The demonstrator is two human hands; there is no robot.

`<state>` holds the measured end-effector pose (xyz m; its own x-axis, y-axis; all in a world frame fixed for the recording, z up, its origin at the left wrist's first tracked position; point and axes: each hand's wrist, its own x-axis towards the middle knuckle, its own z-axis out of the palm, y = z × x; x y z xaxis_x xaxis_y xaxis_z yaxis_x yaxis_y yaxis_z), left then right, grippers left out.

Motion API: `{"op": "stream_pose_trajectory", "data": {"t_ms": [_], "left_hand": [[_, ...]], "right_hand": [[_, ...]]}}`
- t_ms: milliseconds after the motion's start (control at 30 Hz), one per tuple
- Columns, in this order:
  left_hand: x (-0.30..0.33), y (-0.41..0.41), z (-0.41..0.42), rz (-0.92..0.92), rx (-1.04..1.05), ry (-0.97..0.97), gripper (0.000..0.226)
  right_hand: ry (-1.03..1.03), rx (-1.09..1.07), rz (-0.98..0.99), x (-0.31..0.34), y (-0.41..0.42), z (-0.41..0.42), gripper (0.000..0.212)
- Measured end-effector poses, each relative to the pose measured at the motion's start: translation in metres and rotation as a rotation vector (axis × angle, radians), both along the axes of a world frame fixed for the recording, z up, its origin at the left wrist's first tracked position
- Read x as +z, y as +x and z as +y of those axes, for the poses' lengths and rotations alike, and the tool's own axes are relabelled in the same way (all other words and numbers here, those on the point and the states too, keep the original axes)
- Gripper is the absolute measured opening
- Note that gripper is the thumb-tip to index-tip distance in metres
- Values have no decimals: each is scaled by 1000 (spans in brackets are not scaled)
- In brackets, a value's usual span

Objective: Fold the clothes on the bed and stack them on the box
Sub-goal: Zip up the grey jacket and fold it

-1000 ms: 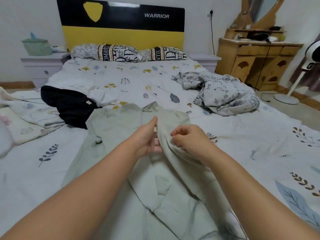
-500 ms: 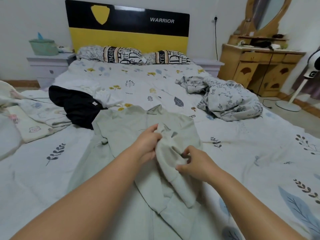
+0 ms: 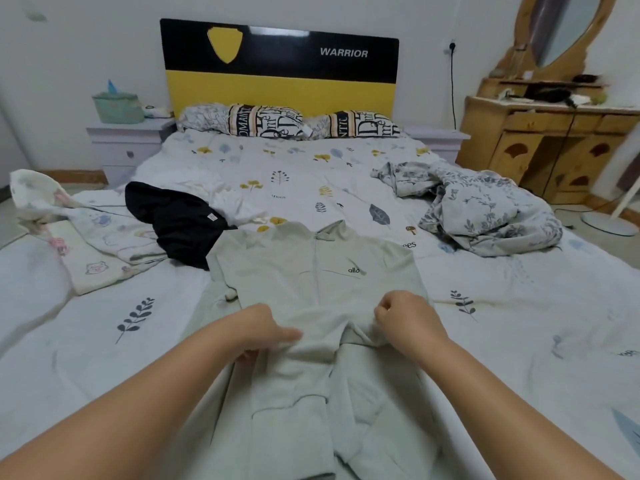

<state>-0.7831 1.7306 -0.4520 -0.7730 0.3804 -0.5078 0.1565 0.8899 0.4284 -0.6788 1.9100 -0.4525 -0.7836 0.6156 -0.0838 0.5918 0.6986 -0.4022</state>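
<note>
A pale green zip-up jacket (image 3: 311, 271) lies front up on the bed (image 3: 519, 323), collar toward the headboard, with a small dark logo on its chest. My left hand (image 3: 263, 330) pinches the fabric at the jacket's middle left. My right hand (image 3: 405, 317) grips a bunched fold at the middle right. A black garment (image 3: 176, 220) lies crumpled to the left of the jacket, touching white clothes (image 3: 221, 195) behind it. A grey floral garment (image 3: 485, 209) is heaped at the right. No box is in view.
A pastel printed cloth (image 3: 79, 233) lies at the bed's left edge. Pillows (image 3: 291, 121) line the yellow and black headboard. A nightstand (image 3: 128, 143) with a green tissue box stands at the left. A wooden dresser (image 3: 554, 140) and a fan base (image 3: 606, 220) are at the right.
The jacket's right front panel, held bunched up between both hands before, now lies spread flat over the chest. Both hands moved down to the jacket's middle.
</note>
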Motion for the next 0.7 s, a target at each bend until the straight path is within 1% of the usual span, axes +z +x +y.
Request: {"op": "stream_pose_trajectory", "data": {"t_ms": [67,100,200,233,267,300,333,400,433,500,533,567,633,700], "left_hand": [[-10,-1,-2,-14,-61,-17,50],[-15,-2,-3,-28,-36,34,50],[-25,-17,-10,-179,160,324,44],[-24,-22,-14,-242,194,393,44],[-23,-26,-18,-282,195,418,44],[-21,-28,-22,-273,163,399,41],[-20,-30,-25,-233,109,339,38],[-21,-34,-31,-105,-24,173,37],[-21,-35,-32,-42,-79,95,38],[-21,-38,-35,32,-137,-23,35],[-22,-41,-37,53,-151,-67,29],[-23,-44,-39,63,-167,-98,24],[-25,-50,-43,35,-187,-127,23],[-25,-52,-46,-13,-210,-153,28]], "right_hand": [[38,-34,7,-4,-14,15,32],[61,-34,5,-7,-21,23,36],[150,35,-51,-14,-39,45,44],[169,67,-74,-16,-45,50,46],[182,97,-99,-17,-51,53,48],[190,130,-121,-18,-57,56,50],[186,157,-147,-19,-64,58,53],[185,203,-202,-24,-78,60,55],[217,235,-228,-28,-85,62,53],[347,281,-237,-35,-95,66,33],[402,264,-199,-36,-98,67,26],[432,225,-142,-36,-102,68,25],[459,130,-15,-31,-110,67,27],[447,37,174,-23,-119,63,24]]}}
